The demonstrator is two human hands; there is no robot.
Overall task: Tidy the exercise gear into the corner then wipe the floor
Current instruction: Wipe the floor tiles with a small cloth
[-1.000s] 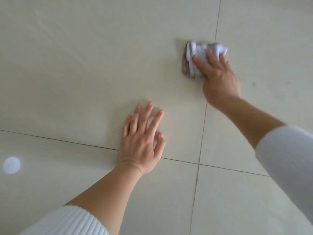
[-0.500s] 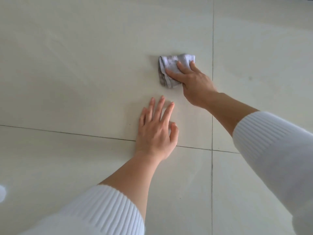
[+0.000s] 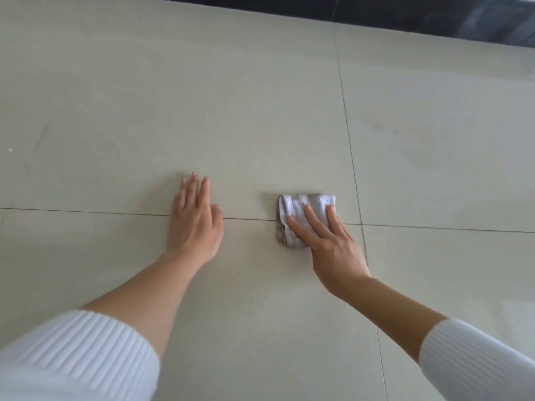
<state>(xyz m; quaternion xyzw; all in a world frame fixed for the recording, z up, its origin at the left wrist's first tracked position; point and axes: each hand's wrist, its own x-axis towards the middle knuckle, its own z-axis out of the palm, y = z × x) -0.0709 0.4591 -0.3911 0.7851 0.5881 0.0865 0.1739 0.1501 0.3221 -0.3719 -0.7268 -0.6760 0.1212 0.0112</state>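
Observation:
A folded grey-white cloth [image 3: 295, 209] lies flat on the pale tiled floor [image 3: 260, 111], across a grout line. My right hand [image 3: 330, 244] presses down on the cloth with spread fingers and covers its lower right part. My left hand [image 3: 197, 221] rests flat on the floor to the left of the cloth, about a hand's width away, holding nothing. Both forearms are bare with white ribbed sleeves pushed up. No exercise gear is in view.
A dark skirting or base of a wall [image 3: 405, 15] runs along the top right edge of the floor. Grout lines cross just to the right of the cloth. A faint smudge [image 3: 393, 131] marks the tile at the far right.
The cloth under my right hand has slid back toward me and sits level with my left hand. The view has tilted up, so the dark strip at the far edge now shows.

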